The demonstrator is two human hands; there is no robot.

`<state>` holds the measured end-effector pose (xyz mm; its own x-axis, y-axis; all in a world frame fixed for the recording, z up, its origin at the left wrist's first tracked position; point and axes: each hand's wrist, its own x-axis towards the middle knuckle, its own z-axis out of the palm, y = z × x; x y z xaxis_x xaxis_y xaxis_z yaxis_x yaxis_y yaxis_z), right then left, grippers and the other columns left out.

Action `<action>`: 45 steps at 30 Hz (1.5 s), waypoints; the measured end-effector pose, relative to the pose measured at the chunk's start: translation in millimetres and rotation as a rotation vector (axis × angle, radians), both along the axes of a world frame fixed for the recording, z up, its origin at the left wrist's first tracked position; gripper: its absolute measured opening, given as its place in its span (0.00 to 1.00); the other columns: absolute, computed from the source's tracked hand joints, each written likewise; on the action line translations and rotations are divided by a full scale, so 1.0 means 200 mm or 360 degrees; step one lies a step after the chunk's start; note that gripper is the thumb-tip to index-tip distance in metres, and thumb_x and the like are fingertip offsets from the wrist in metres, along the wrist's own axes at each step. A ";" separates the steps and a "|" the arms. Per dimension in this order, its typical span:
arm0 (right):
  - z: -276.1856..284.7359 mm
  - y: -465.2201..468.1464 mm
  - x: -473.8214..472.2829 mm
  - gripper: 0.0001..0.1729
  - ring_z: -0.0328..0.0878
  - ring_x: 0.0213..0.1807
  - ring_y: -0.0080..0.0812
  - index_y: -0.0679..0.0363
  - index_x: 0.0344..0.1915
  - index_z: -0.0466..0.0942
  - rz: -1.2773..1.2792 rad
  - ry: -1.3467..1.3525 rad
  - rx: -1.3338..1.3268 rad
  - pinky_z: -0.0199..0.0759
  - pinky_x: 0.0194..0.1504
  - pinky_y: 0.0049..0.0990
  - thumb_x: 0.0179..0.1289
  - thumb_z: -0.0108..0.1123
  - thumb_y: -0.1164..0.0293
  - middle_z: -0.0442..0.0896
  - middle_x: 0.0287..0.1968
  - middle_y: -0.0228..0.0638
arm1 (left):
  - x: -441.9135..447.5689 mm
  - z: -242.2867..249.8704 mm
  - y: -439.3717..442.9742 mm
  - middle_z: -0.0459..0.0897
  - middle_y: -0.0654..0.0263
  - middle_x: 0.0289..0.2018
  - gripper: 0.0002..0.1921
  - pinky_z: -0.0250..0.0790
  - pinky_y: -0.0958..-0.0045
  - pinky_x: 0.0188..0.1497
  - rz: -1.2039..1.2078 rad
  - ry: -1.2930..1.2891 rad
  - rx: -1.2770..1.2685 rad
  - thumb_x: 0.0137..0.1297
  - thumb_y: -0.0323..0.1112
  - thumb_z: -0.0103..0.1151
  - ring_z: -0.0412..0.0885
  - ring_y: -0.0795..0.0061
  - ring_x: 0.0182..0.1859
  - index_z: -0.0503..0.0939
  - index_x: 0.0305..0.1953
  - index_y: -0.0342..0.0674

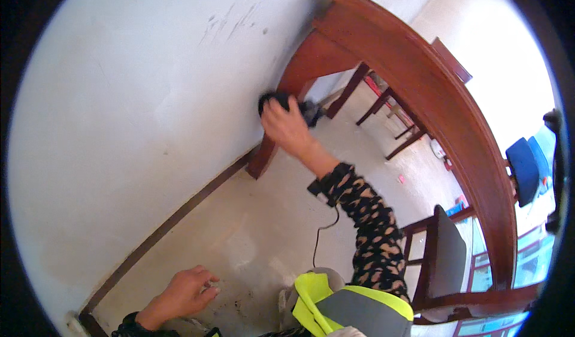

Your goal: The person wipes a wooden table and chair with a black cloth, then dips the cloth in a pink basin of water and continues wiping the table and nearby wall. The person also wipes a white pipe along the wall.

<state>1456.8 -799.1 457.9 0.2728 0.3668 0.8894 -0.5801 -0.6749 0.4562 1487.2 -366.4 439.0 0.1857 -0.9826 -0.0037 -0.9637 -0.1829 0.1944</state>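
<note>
With bent fingers, my right hand [286,128] presses a black cloth [275,101] against the upper part of a reddish-brown wooden table leg [263,156] by the wall. More of the cloth hangs past the leg on its far side. My left hand [186,292] is low in the picture, over the floor, with its fingers loosely curled and apart and nothing in them. A thin cord [317,242] runs down from near my right sleeve. Both sleeves are black with a tan pattern.
The white wall [134,112] bears dark scuffs and has a brown skirting [170,218]. The curved wooden table [431,76] arches over the right side. A chair with a dark backrest [449,256] stands below it. Other wooden legs and a white container [437,148] lie beyond.
</note>
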 end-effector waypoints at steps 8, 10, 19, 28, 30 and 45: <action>0.41 -0.12 -0.35 0.23 0.65 0.67 0.36 0.55 0.58 0.76 -0.0972 0.0037 0.0169 0.61 0.61 0.50 0.61 0.58 0.69 0.72 0.65 0.36 | 0.32 -0.36 -0.33 0.82 0.53 0.35 0.13 0.76 0.66 0.38 -0.0395 0.0331 0.0172 0.63 0.38 0.64 0.85 0.64 0.36 0.82 0.42 0.36; 0.35 -0.19 -0.39 0.30 0.63 0.69 0.37 0.54 0.66 0.70 -0.0872 0.0136 0.0227 0.63 0.60 0.49 0.61 0.58 0.71 0.66 0.70 0.36 | 0.40 -0.29 -0.34 0.82 0.54 0.35 0.12 0.76 0.67 0.37 -0.0328 0.0385 0.0260 0.64 0.38 0.64 0.85 0.65 0.36 0.82 0.42 0.36; -0.41 0.18 -1.18 0.33 0.64 0.72 0.37 0.51 0.70 0.66 -0.1138 -0.0176 0.0828 0.60 0.64 0.51 0.63 0.54 0.73 0.68 0.71 0.36 | 0.45 -0.22 -0.30 0.82 0.55 0.35 0.13 0.76 0.67 0.37 -0.0462 0.0495 0.0294 0.64 0.38 0.64 0.84 0.65 0.35 0.82 0.43 0.36; -0.61 0.16 -0.97 0.35 0.63 0.73 0.40 0.56 0.70 0.64 -0.1130 -0.0388 0.0650 0.57 0.67 0.57 0.62 0.51 0.80 0.69 0.71 0.40 | 0.80 -0.08 -0.16 0.82 0.56 0.35 0.13 0.76 0.65 0.38 -0.0601 0.0484 0.0345 0.65 0.40 0.62 0.83 0.62 0.35 0.82 0.43 0.36; -0.33 0.22 -0.75 0.35 0.64 0.73 0.39 0.56 0.70 0.64 -0.1135 -0.0311 0.0582 0.57 0.67 0.55 0.61 0.52 0.79 0.68 0.71 0.40 | 0.80 -0.07 -0.11 0.82 0.55 0.35 0.14 0.75 0.63 0.38 -0.0596 0.0516 0.0325 0.66 0.41 0.61 0.82 0.60 0.35 0.82 0.43 0.36; 0.23 -0.31 -0.17 0.19 0.65 0.70 0.36 0.54 0.54 0.73 -0.0416 -0.0048 0.0019 0.44 0.73 0.58 0.62 0.54 0.74 0.74 0.63 0.40 | 0.59 -0.15 -0.39 0.84 0.55 0.36 0.11 0.77 0.68 0.39 -0.0102 0.0627 0.0307 0.63 0.33 0.63 0.85 0.67 0.35 0.82 0.42 0.32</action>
